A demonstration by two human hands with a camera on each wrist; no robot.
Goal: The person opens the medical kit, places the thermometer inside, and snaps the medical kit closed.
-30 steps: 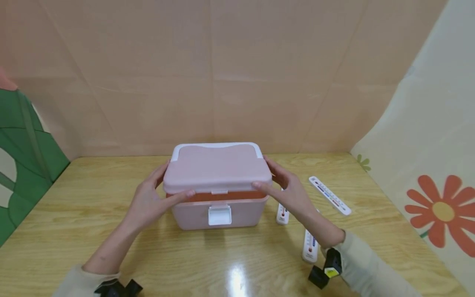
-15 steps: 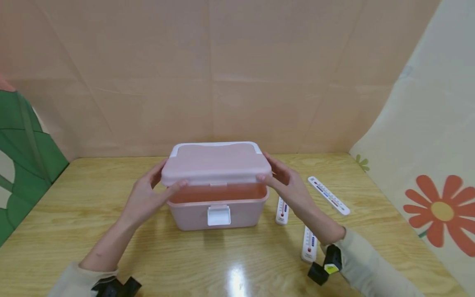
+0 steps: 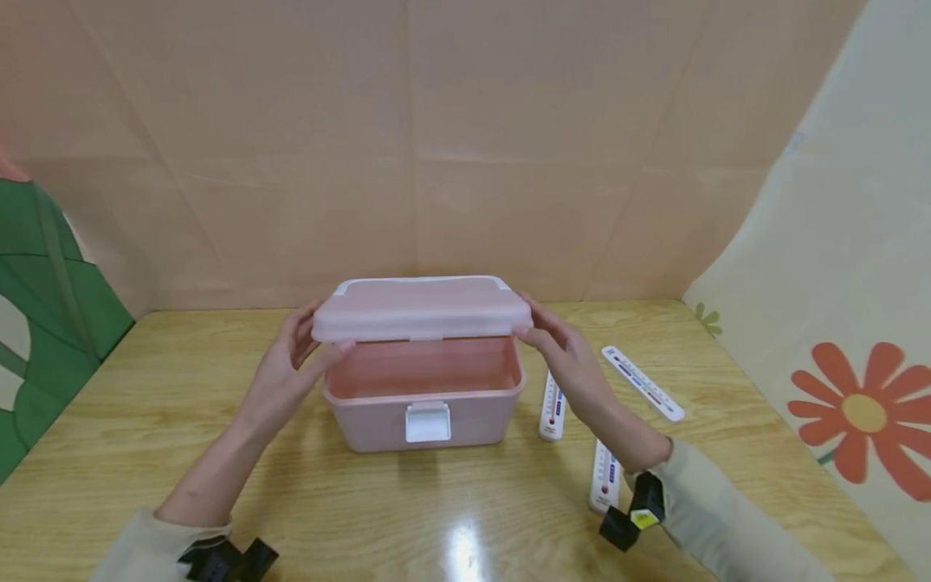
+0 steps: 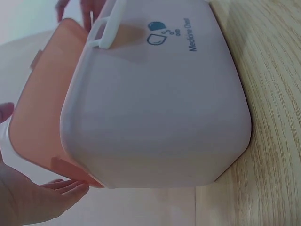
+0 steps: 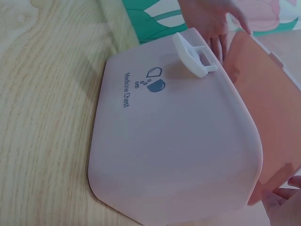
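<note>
A pink medicine chest (image 3: 429, 424) with "Medicine Chest" print, legible in both wrist views, stands on the table. Its lid (image 3: 422, 315) is raised and tilted back, so the pink inside shows. My left hand (image 3: 280, 376) grips the lid's left end, thumb at the front edge and fingers along the side. At the other end my right hand (image 3: 575, 372) holds the lid the same way. The white latch (image 3: 427, 422) hangs on the chest's front wall. In the left wrist view, the left hand's fingers (image 4: 70, 190) lie against the lid's side.
Right of the chest lie three white thermometer strips: one thermometer (image 3: 553, 408) close to the chest, another thermometer (image 3: 605, 477) partly under the right forearm, and a third thermometer (image 3: 643, 383) farther back. The wooden table (image 3: 349, 517) ends at a beige backdrop (image 3: 465, 162).
Both hands have raised the lid's front edge up and back, widening the opening of the chest. The chest's body and the thermometers have stayed in place.
</note>
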